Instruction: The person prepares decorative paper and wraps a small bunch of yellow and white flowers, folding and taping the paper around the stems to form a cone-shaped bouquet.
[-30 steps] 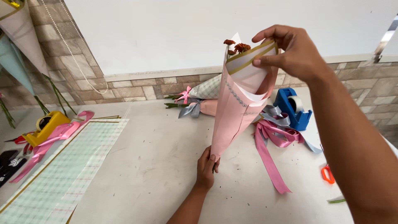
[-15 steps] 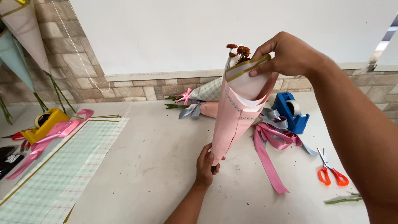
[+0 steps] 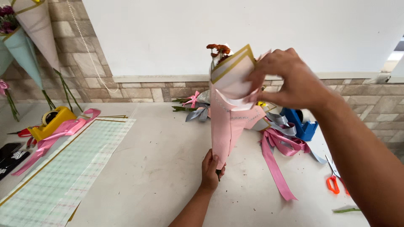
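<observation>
A small bouquet [image 3: 230, 113] stands upright on the white table [image 3: 160, 168], wrapped in a cone of pink paper with a white, gold-edged inner sheet. Orange-brown flowers [image 3: 219, 49] stick out at the top. My left hand [image 3: 211, 169] grips the narrow bottom of the cone, where the stems are. My right hand [image 3: 290, 80] pinches the paper's upper right edge near the rim.
Pink ribbon [image 3: 280, 157], grey ribbon and a blue tape dispenser [image 3: 299, 122] lie right of the bouquet, orange scissors [image 3: 334, 181] further right. A finished bouquet [image 3: 195, 103] lies behind. Checked green wrapping sheets [image 3: 59, 172], a yellow tape dispenser [image 3: 52, 122] and hanging bouquets [image 3: 29, 33] are at left.
My right hand has shifted from the top of the cone to its upper right edge. The bouquet stands more upright, and the view has moved closer.
</observation>
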